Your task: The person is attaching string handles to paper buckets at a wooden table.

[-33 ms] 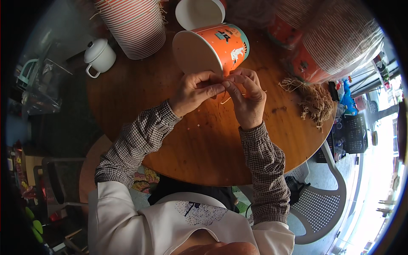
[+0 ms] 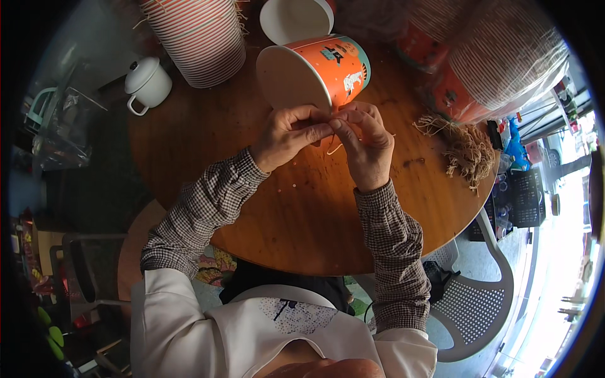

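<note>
An orange and teal paper bucket (image 2: 343, 69) lies on its side on the round wooden table (image 2: 296, 220), its round white end turned toward the left. Just below its near rim my left hand (image 2: 283, 137) and my right hand (image 2: 365, 148) meet, thumbs and forefingers pinched together. Between them is a thin tan string (image 2: 335, 150), with a loop of it hanging below the fingertips. The fingers cover where the string meets the bucket, so I cannot tell how it is attached.
A tall stack of paper buckets (image 2: 198, 44) stands at the far left, beside a white lidded enamel mug (image 2: 148, 85). Another bucket (image 2: 296, 20) lies behind. Tan strings (image 2: 469, 151) are heaped at right, near plastic-wrapped bucket stacks (image 2: 498, 63). A grey chair (image 2: 476, 302) stands right.
The paper bucket has turned very slightly, its print shifting a little. Both hands stay pinched in nearly the same place.
</note>
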Demonstrator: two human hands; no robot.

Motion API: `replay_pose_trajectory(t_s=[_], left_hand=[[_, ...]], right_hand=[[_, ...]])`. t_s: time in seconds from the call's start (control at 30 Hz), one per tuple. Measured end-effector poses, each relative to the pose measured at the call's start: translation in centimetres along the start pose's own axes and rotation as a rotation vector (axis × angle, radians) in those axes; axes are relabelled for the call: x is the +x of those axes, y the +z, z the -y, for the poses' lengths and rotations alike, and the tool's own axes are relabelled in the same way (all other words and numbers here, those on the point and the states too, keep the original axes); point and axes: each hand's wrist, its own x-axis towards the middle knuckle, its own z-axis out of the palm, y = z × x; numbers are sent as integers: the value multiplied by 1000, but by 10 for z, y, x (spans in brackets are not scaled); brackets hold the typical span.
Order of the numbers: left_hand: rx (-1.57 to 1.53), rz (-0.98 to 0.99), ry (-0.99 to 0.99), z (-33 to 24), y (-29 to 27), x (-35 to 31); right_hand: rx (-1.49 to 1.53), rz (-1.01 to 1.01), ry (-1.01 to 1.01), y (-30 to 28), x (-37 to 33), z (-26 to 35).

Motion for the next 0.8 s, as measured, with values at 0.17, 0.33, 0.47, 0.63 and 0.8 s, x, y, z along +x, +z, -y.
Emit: replay_pose_trajectory(t_s=[0.17, 0.33, 0.47, 0.63, 0.8], left_hand=[[-44, -47, 43, 4, -4, 2], [-88, -55, 55, 6, -3, 2], [-46, -95, 44, 2, -1, 1], [69, -182, 123, 6, 2, 2], [73, -183, 190, 10, 3, 1]], right_hand=[[482, 34, 375, -3, 3, 2], [78, 48, 160, -5, 1, -8], [-238, -22, 4, -2, -1, -1], [-302, -11, -76, 1, -1, 4], [-282, 36, -87, 1, -1, 7]])
